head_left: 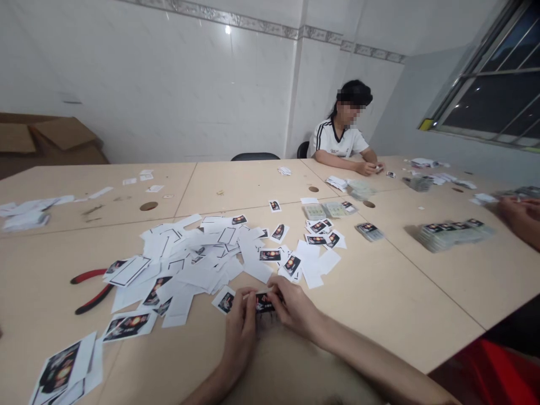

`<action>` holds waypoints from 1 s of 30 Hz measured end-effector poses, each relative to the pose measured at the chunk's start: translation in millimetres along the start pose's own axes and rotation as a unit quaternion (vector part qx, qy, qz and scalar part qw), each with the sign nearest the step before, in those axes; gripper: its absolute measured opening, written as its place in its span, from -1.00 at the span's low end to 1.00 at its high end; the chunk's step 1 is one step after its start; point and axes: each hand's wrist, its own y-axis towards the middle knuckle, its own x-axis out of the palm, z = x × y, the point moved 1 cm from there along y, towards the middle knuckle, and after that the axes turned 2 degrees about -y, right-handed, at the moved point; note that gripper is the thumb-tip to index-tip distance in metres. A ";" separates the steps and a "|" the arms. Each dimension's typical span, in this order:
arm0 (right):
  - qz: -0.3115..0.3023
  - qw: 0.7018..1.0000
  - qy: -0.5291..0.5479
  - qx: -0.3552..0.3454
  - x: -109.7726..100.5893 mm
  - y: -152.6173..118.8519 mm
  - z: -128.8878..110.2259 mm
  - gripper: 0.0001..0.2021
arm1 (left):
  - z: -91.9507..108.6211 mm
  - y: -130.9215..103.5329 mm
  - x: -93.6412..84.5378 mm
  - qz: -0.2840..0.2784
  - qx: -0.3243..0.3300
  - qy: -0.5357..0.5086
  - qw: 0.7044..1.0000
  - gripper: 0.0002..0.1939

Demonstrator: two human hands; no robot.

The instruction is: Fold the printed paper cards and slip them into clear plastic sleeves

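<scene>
Between my two hands, near the table's front edge, is a small dark printed card (pixel 265 303) with a reddish picture. My left hand (pixel 241 322) grips its left end between thumb and fingers. On its right end, my right hand (pixel 294 306) is closed in a pinch. Just left of my fingers lies another printed card (pixel 224 301) with a white border. Beyond my hands spreads a loose heap of white paper slips (pixel 189 253), some with black outlines. More printed cards (pixel 292 264) lie at its right side.
Red-handled pliers (pixel 93 287) lie partly under the heap. Stacks of packs (pixel 451 233) stand at the right, with a smaller stack (pixel 369 232) nearer. A co-worker (pixel 343 135) sits across the table (pixel 358 315); another person's hand (pixel 521 216) shows at the right edge. A cardboard box (pixel 50 140) stands behind.
</scene>
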 end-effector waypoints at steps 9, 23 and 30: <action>0.036 0.999 -0.018 -0.018 8.0 0.7 8.9 -0.95 | 0.0 0.0 -0.8 0.012 -0.021 -0.035 0.999 -0.76; 0.051 0.998 -0.016 -0.021 8.3 -0.2 9.0 -0.97 | 0.9 -0.4 -0.9 0.016 -0.002 -0.024 1.000 -0.78; 0.073 0.997 -0.025 -0.030 10.7 0.1 10.3 -0.98 | 1.1 -1.5 -1.3 0.022 -0.002 -0.023 0.999 -0.77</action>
